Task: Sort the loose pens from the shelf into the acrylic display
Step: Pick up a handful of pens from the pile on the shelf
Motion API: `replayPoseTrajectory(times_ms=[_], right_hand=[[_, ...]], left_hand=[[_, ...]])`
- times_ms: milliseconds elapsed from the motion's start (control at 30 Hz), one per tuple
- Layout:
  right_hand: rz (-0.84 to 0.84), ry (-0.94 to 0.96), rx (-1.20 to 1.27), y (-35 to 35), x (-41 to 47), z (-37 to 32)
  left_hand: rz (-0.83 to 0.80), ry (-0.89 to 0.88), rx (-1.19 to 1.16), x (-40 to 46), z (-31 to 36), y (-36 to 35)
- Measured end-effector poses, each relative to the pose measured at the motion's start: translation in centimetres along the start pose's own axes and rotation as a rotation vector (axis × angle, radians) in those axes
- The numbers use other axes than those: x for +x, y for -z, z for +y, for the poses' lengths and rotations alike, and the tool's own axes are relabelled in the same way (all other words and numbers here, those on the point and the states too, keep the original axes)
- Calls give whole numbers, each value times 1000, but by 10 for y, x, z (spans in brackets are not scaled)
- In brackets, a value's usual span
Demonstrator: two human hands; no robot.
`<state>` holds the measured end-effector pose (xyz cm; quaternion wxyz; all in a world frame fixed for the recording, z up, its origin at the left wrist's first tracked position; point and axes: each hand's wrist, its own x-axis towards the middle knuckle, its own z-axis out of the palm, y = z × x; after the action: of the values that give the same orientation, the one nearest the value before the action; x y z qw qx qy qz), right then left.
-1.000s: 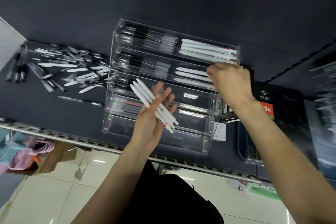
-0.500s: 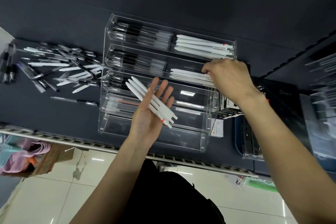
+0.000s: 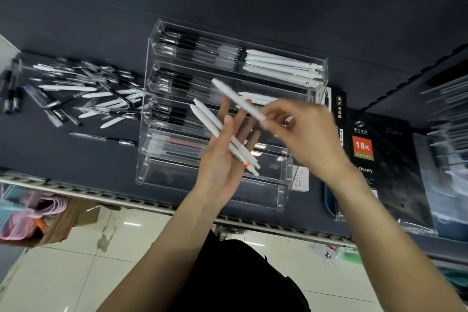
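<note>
One white pen (image 3: 238, 99) pinched by right-hand fingers (image 3: 272, 119).

Both hands hover in front of the acrylic display (image 3: 157, 119), blocking its middle tiers. At ten o'clock the pile of loose pens (image 3: 83, 94) covers the shelf (image 3: 76, 157), with bare shelf below it at eight o'clock around one single pen (image 3: 101, 138). At three o'clock a diary pack (image 3: 379, 159) stands just beside the display, perhaps touching; blur hides it.
</note>
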<state>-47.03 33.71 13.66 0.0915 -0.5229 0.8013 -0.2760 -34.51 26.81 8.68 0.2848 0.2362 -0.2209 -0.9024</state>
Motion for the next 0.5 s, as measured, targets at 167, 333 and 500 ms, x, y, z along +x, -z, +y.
replayPoseTrajectory(times_ms=[167, 333, 500], right_hand=[[238, 147, -568, 7, 33, 32], [56, 200, -874, -10, 39, 49], [77, 225, -992, -19, 40, 55]], left_hand=[[102, -12, 42, -4, 3, 17], [108, -13, 18, -9, 11, 26], [83, -7, 7, -12, 15, 32]])
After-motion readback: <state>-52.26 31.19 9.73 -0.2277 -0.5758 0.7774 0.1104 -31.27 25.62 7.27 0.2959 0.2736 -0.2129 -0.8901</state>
